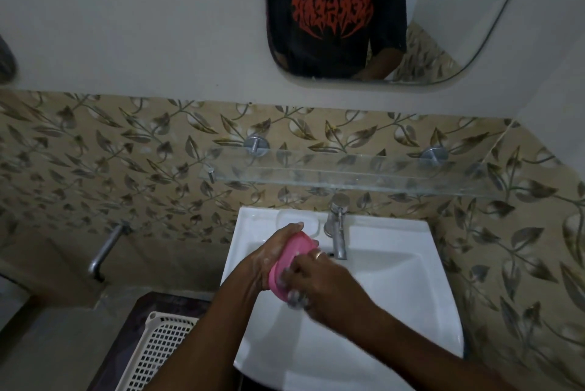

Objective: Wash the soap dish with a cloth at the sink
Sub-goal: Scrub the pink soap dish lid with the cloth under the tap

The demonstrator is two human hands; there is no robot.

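A pink oval soap dish (pixel 289 256) is held over the left side of the white sink (pixel 395 289). My left hand (pixel 272 251) grips it from the left, fingers curled over its far end. My right hand (pixel 319 283) presses against the dish's near right side and holds a small grey, soapy cloth (pixel 296 297), mostly hidden under the fingers. A ring shows on that hand. Suds cover the fingers of both hands.
A chrome tap (pixel 338 232) stands at the back of the sink, just right of the hands. A glass shelf (pixel 348 173) hangs above it, a mirror (pixel 348 26) higher up. A white plastic basket (pixel 158 349) sits low left, a wall tap (pixel 106 248) beyond it.
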